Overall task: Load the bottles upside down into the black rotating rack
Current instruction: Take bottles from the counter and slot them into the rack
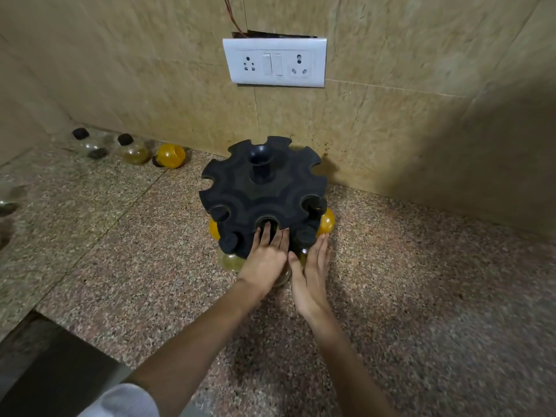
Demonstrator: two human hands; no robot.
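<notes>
Black rotating rack [263, 194] is sitting on the speckled granite counter [421, 281], just beyond both hands. Left hand [264, 257] is lying flat, fingers spread, fingertips reaching into the nearest slot. Right hand [311, 275] is lying open beside it, gripping nothing I can see. Capped bottles are hanging in the near slots. Loose bottles [135, 150] are lying well left, by the tiled wall [150, 70].

A rotating rack [263, 194] stands on a counter [421, 281] near the wall, a socket plate [274, 62] at its 12 o'clock; three loose bottles [135, 150] sit at 10 o'clock, both hands at 6 o'clock.
</notes>
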